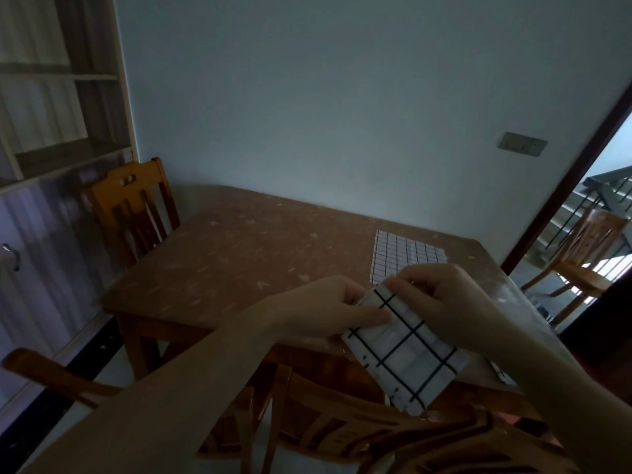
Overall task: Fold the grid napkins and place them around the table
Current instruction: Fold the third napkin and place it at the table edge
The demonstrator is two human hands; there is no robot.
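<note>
I hold a white napkin with a black grid (407, 350) in the air above the near edge of the brown table (239, 261). It is folded into a narrow strip that slants down to the right. My left hand (328, 309) pinches its upper left edge. My right hand (444, 302) pinches its top corner from the right. A second grid napkin (400, 254) lies flat on the table's far right part, just beyond my hands. A bit of another grid cloth (497, 371) shows under my right wrist.
A wooden chair (133, 206) stands at the table's far left side. Another chair's back (342, 422) is right below my hands, and a third chair's rail (51, 374) is at the lower left. The table's far edge meets the wall. A doorway with a chair (588, 254) opens on the right.
</note>
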